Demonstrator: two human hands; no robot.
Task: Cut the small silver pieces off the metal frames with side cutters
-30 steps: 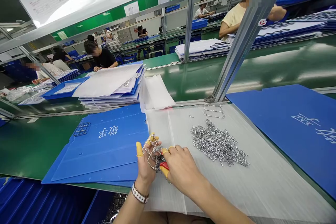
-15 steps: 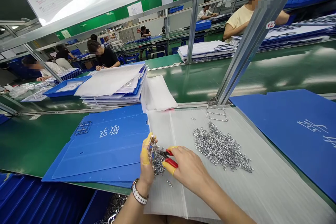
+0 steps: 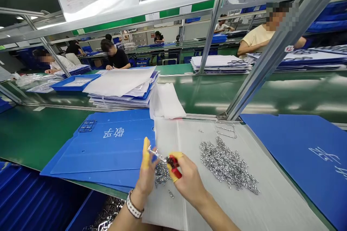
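My left hand (image 3: 145,173), with yellow finger covers, is closed on a shiny chrome sprue frame (image 3: 157,154), held tilted above the foam sheet. Red-handled nippers (image 3: 174,166) sit in my right hand (image 3: 187,178), their dark jaws up against the frame's right end. Whether the jaws are closed on it I cannot tell. Below my hands lies a small pile of chrome pieces (image 3: 162,174), partly hidden by my fingers. A larger heap of the same small pieces (image 3: 227,164) spreads to the right on the white foam sheet (image 3: 206,202).
An empty-looking sprue frame (image 3: 226,129) lies at the sheet's back edge. Blue plastic boards (image 3: 103,155) flank the sheet, with another dark frame (image 3: 87,125) on the left one. A metal post (image 3: 252,65) rises behind. Stacked sheets (image 3: 119,86) and several people stand beyond.
My left hand has turned the sprue frame, which now shows nearly edge-on. The nippers have turned with my right hand and stay close to it. The camera view has tilted up somewhat.
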